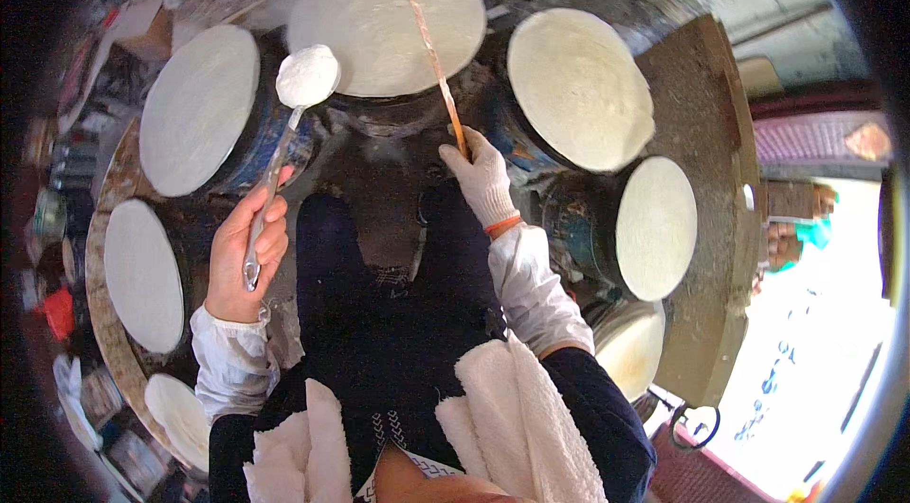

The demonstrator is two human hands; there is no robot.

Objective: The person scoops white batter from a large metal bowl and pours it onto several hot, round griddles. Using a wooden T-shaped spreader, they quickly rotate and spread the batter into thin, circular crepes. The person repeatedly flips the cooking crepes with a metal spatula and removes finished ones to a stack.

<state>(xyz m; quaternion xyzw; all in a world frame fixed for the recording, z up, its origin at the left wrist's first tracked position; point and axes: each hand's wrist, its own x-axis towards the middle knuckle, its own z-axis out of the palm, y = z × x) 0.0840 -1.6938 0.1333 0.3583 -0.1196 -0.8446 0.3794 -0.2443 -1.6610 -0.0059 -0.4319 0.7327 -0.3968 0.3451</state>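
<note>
My bare left hand [248,252] is closed round the handle of a metal ladle [278,157]. The ladle's bowl is heaped with thick white batter [308,75] and hangs by the near left edge of the far round griddle [332,10], which is coated with a pale sheet. In a white glove with an orange band at the wrist, my right hand [482,176] grips a long thin wooden stick [431,57]. The stick points away over that same griddle, its far part smeared with batter; whether it touches the sheet I cannot tell.
More coated round griddles stand in a ring about me: two at left [199,109] [144,275], two at right [581,89] [656,228]. Nearer lie a lower left one [180,418] and a browner lower right one [630,351]. A brown board [701,219] edges the right side.
</note>
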